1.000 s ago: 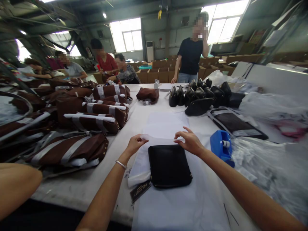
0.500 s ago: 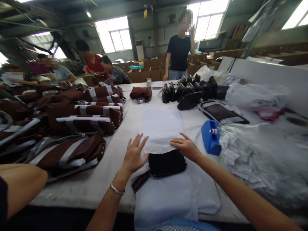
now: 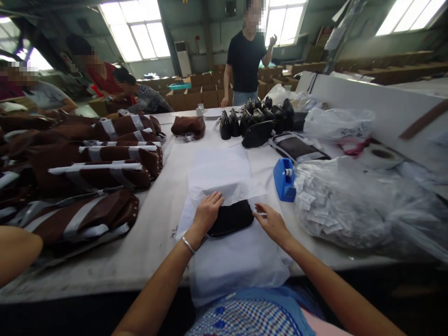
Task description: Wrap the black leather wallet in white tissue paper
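Note:
A small black pouch (image 3: 233, 218) lies on white tissue paper (image 3: 241, 256) at the table's near edge. A folded flap of the paper (image 3: 224, 189) covers the pouch's far edge. My left hand (image 3: 207, 212) rests flat on the pouch's left side, fingers together and stretched out toward the flap. My right hand (image 3: 271, 224) lies on the paper just right of the pouch, fingers extended, fingertips touching the pouch's right edge. A silver bracelet (image 3: 188, 245) circles my left wrist.
A blue tape dispenser (image 3: 284, 178) stands right of the paper. Bulky clear plastic bags (image 3: 350, 205) fill the right side. Brown bags wrapped in paper strips (image 3: 101, 163) are piled on the left. Black purses (image 3: 259, 122) stand farther back. A person in black (image 3: 246, 60) stands beyond the table.
The tissue flap has been folded back over the pouch's far edge. My left hand moved onto the pouch, and my right hand shifted down beside it. The view tilted down.

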Demonstrator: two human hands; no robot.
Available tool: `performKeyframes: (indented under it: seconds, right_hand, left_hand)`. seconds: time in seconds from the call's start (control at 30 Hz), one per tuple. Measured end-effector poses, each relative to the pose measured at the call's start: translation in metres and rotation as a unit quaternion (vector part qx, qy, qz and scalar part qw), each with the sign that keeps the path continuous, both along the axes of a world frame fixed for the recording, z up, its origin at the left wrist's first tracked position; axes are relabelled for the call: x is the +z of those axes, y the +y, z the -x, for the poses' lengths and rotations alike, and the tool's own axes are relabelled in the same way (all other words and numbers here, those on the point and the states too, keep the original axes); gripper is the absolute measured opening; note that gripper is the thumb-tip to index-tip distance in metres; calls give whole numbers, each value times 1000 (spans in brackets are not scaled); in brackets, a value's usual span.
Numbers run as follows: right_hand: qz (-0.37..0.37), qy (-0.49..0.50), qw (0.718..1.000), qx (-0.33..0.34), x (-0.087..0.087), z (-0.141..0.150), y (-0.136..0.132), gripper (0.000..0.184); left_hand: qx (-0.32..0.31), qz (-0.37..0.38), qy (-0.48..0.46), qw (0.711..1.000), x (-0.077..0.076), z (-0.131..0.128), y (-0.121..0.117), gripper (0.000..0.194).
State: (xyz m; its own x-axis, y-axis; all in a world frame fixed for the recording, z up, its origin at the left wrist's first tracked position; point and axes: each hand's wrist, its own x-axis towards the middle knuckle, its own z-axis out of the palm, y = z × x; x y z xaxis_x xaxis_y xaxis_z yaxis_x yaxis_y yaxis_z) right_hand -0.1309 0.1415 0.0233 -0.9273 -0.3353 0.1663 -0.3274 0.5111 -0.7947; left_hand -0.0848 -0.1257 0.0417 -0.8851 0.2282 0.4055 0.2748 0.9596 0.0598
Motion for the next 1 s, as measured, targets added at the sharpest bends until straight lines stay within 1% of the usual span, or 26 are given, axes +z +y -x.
performKeyframes:
  seconds: [0.07,0.13,0.17,0.23,0.37,0.5,0.6,0.73,0.83,0.9,0.97,1.0]
  right_hand:
    - [8,-155,988,-6,-10,1,-2,40]
    - [16,-258,966,-8,-15,6,-8,49]
    - [21,-285,958,-11,-16,9,-11,52]
    - [27,-307,951,-6,-16,16,-17,52]
    - [51,-334,940,38,-12,19,-23,37]
    - [88,-327,940,49,-13,9,-16,36]
    - [95,-323,940,51,-18,1,-5,39]
    - [80,-318,944,41,-26,-1,5,39]
    - [62,-309,948,29,-29,0,10,37]
    - [30,-258,965,32,-26,-4,17,33]
    - [-44,-132,989,39,-17,-14,26,27]
    - [-91,-54,994,39,-10,-21,30,24]
  left_hand:
    - [-1,-4,4,1000,1,-1,1,36]
    - [-2,-8,10,1000,1,-1,1,35]
    - [-3,-10,14,1000,1,-1,1,35]
    - [-4,-16,19,1000,-1,-1,1,35]
    - [-4,-29,19,999,-2,-2,-1,38]
    - [-3,-28,16,999,1,-9,0,40]
    - [-8,-12,17,1000,1,-21,6,39]
    - [-21,17,31,999,-9,-41,21,38]
    - [-12,27,35,999,-18,-53,33,40]
    - [0,27,38,999,-22,-59,38,41]
    - [7,25,38,999,-25,-62,41,41]
    - [10,23,38,999,-26,-63,41,41]
